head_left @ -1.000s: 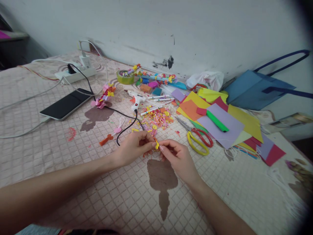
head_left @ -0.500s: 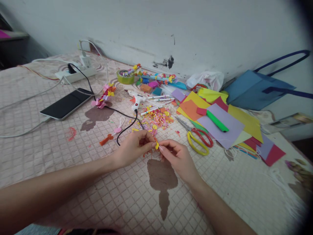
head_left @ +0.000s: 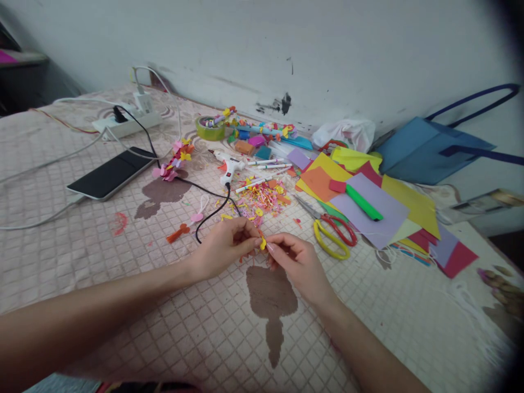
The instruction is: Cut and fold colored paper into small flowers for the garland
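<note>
A small yellow paper piece (head_left: 263,243) sits between my fingertips, just in front of a heap of colourful paper scraps (head_left: 266,199). My left hand (head_left: 225,245) pinches it from the left, thumb against forefinger. From the right, my right hand (head_left: 298,262) closes thumb and forefinger on its other edge. Scissors (head_left: 331,237) with one yellow and one red handle lie to the right of my right hand. Beyond the left hand rests a white glue gun (head_left: 229,166) with a black cord. An orange paper piece (head_left: 178,233) and a pink one (head_left: 197,217) lie left of that hand.
Coloured paper sheets (head_left: 368,202) with a green cutter (head_left: 363,202) spread at the right, before a blue bag (head_left: 429,150). A tablet (head_left: 110,173) and a power strip (head_left: 126,125) with cables occupy the left. Green tape (head_left: 210,130) stands near the wall.
Almost nothing differs. The right fingertips have shifted very slightly at the yellow paper piece, which both hands still hold in the same spot.
</note>
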`<action>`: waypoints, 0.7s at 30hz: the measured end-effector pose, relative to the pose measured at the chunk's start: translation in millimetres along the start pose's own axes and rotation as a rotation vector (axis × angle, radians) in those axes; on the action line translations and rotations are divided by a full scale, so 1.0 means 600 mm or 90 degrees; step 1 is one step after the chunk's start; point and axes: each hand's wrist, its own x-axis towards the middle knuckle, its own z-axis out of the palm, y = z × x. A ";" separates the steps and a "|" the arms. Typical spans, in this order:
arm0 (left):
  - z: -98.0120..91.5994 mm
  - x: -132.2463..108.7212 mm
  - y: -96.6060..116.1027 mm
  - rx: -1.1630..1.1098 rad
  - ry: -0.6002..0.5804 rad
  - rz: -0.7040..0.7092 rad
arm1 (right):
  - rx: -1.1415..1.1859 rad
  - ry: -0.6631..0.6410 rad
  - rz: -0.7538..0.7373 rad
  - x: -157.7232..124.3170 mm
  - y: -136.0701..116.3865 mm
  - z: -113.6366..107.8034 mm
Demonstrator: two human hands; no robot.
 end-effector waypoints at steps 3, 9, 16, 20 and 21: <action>0.001 0.000 -0.002 0.007 0.007 0.007 | -0.020 0.002 0.000 0.000 -0.001 0.001; 0.003 -0.002 0.003 -0.018 0.000 0.026 | -0.126 0.034 -0.028 -0.004 -0.004 0.005; 0.004 -0.003 0.004 -0.056 -0.027 -0.008 | -0.283 0.069 -0.158 -0.010 -0.004 0.012; 0.002 0.003 0.004 -0.100 -0.021 -0.055 | -0.280 0.081 -0.173 -0.007 -0.004 0.011; 0.001 0.005 0.005 -0.113 -0.020 -0.067 | -0.266 0.085 -0.161 -0.006 -0.003 0.010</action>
